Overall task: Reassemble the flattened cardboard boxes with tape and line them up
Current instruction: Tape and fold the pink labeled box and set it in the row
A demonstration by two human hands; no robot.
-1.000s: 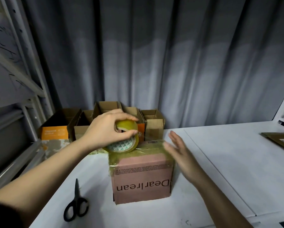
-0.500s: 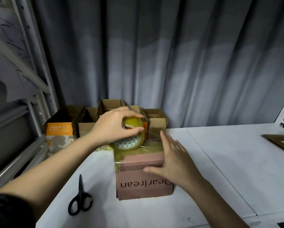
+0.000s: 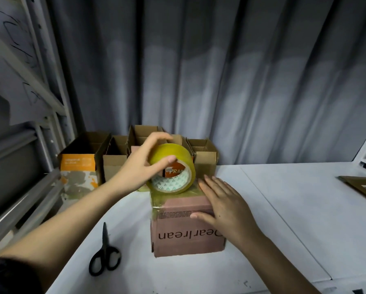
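Observation:
A pink cardboard box (image 3: 184, 242) printed "Dearlrean" upside down stands on the white table (image 3: 294, 219), its top covered with clear tape. My left hand (image 3: 141, 164) grips a yellowish roll of tape (image 3: 173, 168) held on edge over the box's far left corner. My right hand (image 3: 222, 204) lies flat on the box top, fingers straight, pressing the tape down; the thumb rests along the front edge. Behind stands a row of open brown boxes (image 3: 203, 158), one with an orange front (image 3: 78, 164).
Black scissors (image 3: 104, 253) lie on the table left of the pink box. A flattened piece of cardboard (image 3: 362, 185) sits at the far right edge. A metal shelf frame (image 3: 29, 132) rises on the left, a grey curtain (image 3: 220, 77) hangs behind.
My right hand came from beside the box onto its top and now presses there. My left hand tipped the tape roll up, so its core faces me.

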